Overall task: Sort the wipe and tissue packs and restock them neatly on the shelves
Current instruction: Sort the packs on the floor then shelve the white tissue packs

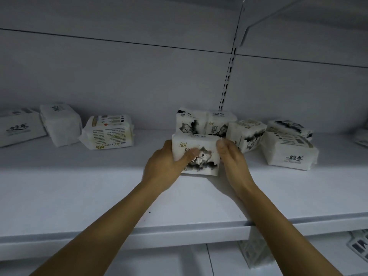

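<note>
A cat-printed tissue pack (196, 154) is gripped between the left hand (165, 164) and right hand (232, 154) on the white shelf (99, 186), just in front of two matching packs (205, 123).

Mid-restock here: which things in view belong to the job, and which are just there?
Job: cat-print pack held between left hand and right hand; loose packs at left and right; shelf.
Bystanders: slotted upright; shelf bracket.
</note>
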Available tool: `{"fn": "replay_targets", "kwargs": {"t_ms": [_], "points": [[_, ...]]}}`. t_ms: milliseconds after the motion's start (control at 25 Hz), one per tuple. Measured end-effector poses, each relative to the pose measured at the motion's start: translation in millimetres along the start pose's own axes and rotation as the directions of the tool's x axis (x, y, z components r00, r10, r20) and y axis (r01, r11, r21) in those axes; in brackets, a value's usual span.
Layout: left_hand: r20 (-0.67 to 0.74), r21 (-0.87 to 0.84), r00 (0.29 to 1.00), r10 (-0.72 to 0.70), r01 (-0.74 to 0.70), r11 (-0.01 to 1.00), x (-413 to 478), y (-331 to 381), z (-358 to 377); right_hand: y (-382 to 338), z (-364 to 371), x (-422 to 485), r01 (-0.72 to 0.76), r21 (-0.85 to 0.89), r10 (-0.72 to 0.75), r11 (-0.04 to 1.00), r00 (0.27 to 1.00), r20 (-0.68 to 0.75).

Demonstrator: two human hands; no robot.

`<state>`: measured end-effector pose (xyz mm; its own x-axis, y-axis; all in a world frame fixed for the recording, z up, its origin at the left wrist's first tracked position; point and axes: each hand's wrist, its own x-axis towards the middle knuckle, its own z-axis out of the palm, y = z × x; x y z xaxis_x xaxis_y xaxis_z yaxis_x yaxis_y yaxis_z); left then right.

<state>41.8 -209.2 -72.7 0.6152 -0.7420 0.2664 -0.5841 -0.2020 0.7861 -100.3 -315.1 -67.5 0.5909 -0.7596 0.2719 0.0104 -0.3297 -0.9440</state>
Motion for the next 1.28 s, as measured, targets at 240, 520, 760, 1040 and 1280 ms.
{"fn": "replay_targets", "kwargs": {"t_ms": [240, 520, 760, 1040, 1280], "points": [[0.057, 0.009, 0.998, -0.013, 0.012, 1.0, 2.1, -3.0, 1.7, 6.8, -2.4, 3.0, 0.053, -0.005, -0.053, 0.999, 0.999, 0.007], [0.047, -0.004, 0.997, -0.063, 0.063, 0.998, -8.2, 5.3, 2.8, 15.5, -2.1, 5.7, 0.066, -0.05, -0.061, 0.997, 0.993, 0.1], [-0.2, -0.19, 0.969, -0.143, 0.105, 0.976, -64.3, 40.6, -16.8, -21.2, -0.3, -20.6, 0.037, 0.068, -0.048, 0.997, 0.985, 0.169], [-0.192, -0.797, 0.882, -0.43, 0.116, 0.593, -203.9, 56.5, -60.2, -73.0, 68.3, -120.9, 0.187, 0.299, -0.291, 0.936, 0.888, 0.356], [-0.506, -0.776, 0.548, -0.666, 0.049, 0.629, -323.1, 22.9, -114.2, -66.8, 127.3, -210.7, 0.264, 0.284, -0.384, 0.922, 0.528, 0.757]]}}
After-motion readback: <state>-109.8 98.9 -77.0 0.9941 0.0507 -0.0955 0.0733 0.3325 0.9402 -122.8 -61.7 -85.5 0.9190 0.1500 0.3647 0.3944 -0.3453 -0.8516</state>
